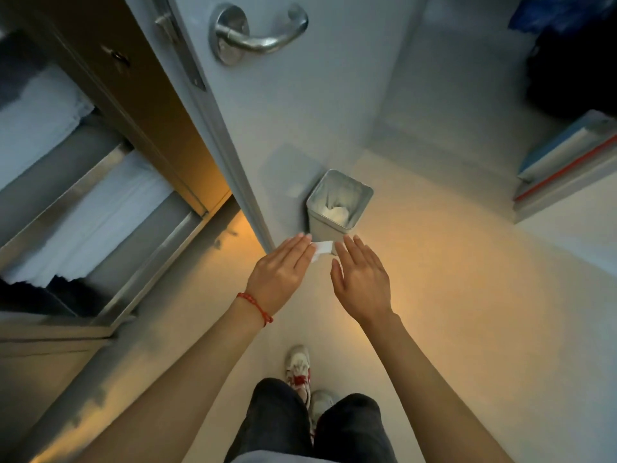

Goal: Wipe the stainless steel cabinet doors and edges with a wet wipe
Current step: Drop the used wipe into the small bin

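left hand [280,269] flat, fingers straight, wet wipe [321,250] at fingertips, hold unclear | right hand [362,279] released | above bin [339,207] | no readable writing

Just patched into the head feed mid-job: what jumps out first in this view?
Two outstretched hands meet at centre, the left hand and right hand, fingers straight, with a small white wipe between their fingertips. Just beyond stands a square metal bin holding crumpled white waste, against a pale door whose lever handle gleams at top. Steel cabinet shelves lie open at left.
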{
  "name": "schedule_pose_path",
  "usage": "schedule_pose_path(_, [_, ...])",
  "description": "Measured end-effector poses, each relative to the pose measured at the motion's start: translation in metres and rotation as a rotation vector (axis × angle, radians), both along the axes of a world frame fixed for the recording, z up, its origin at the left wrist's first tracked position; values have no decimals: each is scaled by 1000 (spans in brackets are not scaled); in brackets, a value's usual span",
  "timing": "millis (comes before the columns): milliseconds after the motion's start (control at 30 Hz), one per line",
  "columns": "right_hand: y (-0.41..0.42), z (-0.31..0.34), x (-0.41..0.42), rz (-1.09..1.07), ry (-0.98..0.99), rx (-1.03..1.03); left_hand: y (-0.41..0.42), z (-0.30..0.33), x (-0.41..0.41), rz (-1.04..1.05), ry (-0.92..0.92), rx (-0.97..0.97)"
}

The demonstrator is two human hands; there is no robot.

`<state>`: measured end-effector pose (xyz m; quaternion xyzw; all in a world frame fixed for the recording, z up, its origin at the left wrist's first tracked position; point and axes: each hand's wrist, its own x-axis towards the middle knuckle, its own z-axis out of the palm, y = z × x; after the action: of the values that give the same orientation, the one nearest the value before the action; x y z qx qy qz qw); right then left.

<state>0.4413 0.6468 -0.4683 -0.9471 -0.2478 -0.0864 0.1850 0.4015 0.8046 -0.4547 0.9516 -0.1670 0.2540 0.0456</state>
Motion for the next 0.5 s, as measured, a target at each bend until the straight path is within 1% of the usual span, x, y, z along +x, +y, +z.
schedule_pose_path(267, [-5,-5,47,-93,-4,16,-2,-1,56,-63,67,-10])
schedule_pose_path(500, [-26,-17,100,-111,-2,2,-22,-10,105,-78,171,-28])
